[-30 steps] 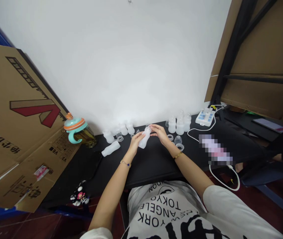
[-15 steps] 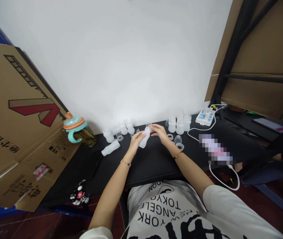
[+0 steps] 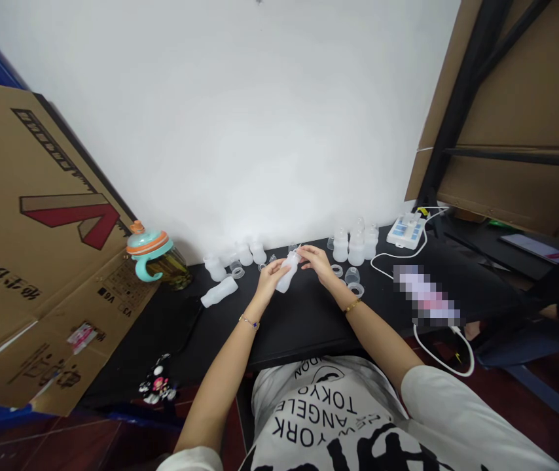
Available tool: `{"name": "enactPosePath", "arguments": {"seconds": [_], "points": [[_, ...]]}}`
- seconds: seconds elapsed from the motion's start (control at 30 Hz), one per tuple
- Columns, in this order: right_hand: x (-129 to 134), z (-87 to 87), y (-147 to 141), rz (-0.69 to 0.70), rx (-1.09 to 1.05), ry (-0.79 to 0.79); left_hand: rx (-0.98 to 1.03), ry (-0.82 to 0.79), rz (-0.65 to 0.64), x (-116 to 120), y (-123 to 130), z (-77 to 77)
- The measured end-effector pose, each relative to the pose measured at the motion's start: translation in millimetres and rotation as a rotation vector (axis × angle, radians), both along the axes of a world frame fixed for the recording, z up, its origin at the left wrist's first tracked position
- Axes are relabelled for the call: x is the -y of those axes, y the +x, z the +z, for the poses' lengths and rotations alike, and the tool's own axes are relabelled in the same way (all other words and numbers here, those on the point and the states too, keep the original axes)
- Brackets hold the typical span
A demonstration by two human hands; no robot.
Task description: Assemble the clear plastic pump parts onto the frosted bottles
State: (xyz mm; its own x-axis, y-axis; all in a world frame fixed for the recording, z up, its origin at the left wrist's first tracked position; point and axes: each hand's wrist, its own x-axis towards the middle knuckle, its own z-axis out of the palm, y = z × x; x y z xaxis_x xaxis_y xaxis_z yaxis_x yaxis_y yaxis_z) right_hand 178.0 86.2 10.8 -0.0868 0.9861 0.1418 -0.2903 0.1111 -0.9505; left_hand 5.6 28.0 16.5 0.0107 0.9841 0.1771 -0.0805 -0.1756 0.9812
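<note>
White bottle [image 3: 287, 277], centre of the frame, tilted over the counter [image 3: 284, 337]: left hand [image 3: 268, 277] grips its body, seemingly to steady it, while the right hand [image 3: 317, 261] pinches its top.

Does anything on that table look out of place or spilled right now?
One white bottle lies on its side on the black table, left of the held bottle, whereas the row at right stands upright. I see no spill or damage, though fine detail is too small to judge.
</note>
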Motion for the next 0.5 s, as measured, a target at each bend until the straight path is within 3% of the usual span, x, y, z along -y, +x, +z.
{"name": "enactPosePath", "arguments": {"seconds": [0.5], "points": [[2.8, 0.4, -0.4, -0.023, 0.048, -0.034, -0.002, -0.001, -0.013, -3.6, -0.9, -6.1]]}}
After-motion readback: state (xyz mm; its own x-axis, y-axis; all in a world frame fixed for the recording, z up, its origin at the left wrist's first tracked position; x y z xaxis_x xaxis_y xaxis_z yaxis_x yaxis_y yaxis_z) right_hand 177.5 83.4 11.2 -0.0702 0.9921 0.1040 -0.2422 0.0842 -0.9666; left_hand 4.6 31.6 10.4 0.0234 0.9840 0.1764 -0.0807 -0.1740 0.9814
